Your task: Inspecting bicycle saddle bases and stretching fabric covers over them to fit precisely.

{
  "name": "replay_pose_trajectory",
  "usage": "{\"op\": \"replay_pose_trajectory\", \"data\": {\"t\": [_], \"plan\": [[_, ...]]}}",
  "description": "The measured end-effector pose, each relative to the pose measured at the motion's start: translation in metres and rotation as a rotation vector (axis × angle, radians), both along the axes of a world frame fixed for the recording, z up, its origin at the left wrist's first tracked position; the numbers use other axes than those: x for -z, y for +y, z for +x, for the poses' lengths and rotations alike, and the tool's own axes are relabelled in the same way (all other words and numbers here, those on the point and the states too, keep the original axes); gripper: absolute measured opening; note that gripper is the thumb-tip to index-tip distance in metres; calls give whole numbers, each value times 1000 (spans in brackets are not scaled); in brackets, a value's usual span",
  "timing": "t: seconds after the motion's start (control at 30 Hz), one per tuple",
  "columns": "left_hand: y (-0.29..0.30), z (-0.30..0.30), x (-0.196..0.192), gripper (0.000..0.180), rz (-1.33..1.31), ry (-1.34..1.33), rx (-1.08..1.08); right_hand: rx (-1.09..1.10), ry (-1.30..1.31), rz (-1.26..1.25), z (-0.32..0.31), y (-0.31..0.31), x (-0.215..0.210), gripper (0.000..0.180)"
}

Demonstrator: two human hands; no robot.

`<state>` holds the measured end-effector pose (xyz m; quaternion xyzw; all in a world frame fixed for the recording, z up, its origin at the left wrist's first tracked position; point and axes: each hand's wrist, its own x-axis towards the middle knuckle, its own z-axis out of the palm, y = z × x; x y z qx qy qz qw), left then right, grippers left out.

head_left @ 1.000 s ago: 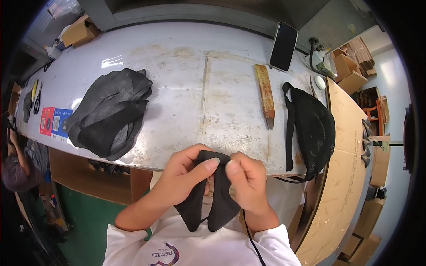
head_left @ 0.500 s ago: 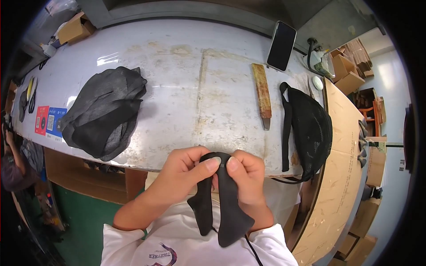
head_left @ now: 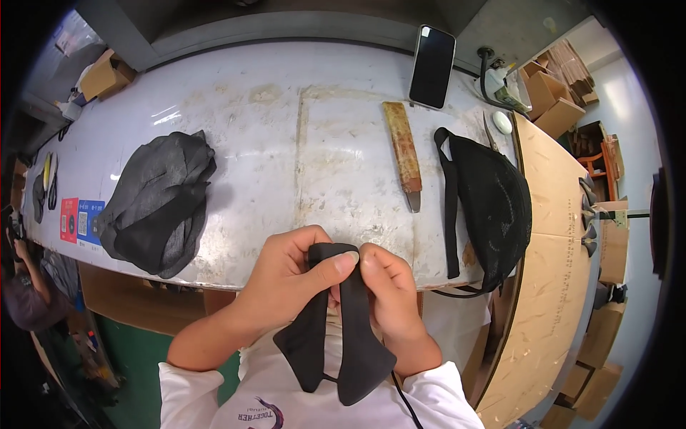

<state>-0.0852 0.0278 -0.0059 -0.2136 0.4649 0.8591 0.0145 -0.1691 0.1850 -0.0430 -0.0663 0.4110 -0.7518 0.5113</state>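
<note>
Above my lap I hold a black folded strip (head_left: 362, 357) with two flared, pointed ends hanging down side by side. My left hand (head_left: 289, 275) is closed around its upper fold, the thumb pressed flat across the front. My right hand (head_left: 393, 289) pinches the right edge near the top; its fingertips behind the strip are partly hidden. A thin dark cord joins the two lower ends. Both hands are just off the table's near edge.
On the white table (head_left: 257, 143) lie a dark sheer fabric bundle (head_left: 161, 204), a blade with a worn wrapped handle (head_left: 402, 146), a black mesh piece with straps (head_left: 493, 207) and a phone (head_left: 432, 68). Cardboard (head_left: 550, 264) borders the right side. Another person (head_left: 28, 282) is at far left.
My right thumb has slid off the strip's front to its right edge. The strip's lower ends have spread apart slightly. The view has shifted a little, moving the table items leftward.
</note>
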Motion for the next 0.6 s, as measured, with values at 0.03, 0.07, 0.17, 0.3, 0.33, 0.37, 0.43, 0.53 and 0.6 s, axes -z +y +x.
{"op": "replay_pose_trajectory", "data": {"t": [0.03,0.07,0.17,0.3,0.33,0.37,0.43,0.53,0.6], "plan": [[0,-3,-1,21,-5,2,5,5,2,-5,0,3,-2,11],[0,-5,-1,21,-34,-18,10,35,59,-30,1,2,-13,18],[0,-10,1,22,-134,-42,52,9,157,-23,-7,7,-15,53],[-2,-19,-1,22,-116,-79,135,-101,288,83,-16,16,-26,70],[-5,-22,-9,21,-106,-85,137,-111,328,7,-17,17,-25,79],[-11,-26,-14,21,-128,-79,141,-118,368,-69,-17,18,-24,87],[-26,-35,-28,20,-151,-88,189,-71,423,-134,-19,26,-13,89],[-53,-54,-71,18,-376,39,162,489,475,-96,-22,40,21,67],[-71,-74,-97,15,-834,178,-17,679,569,-31,-26,40,35,46]]}}
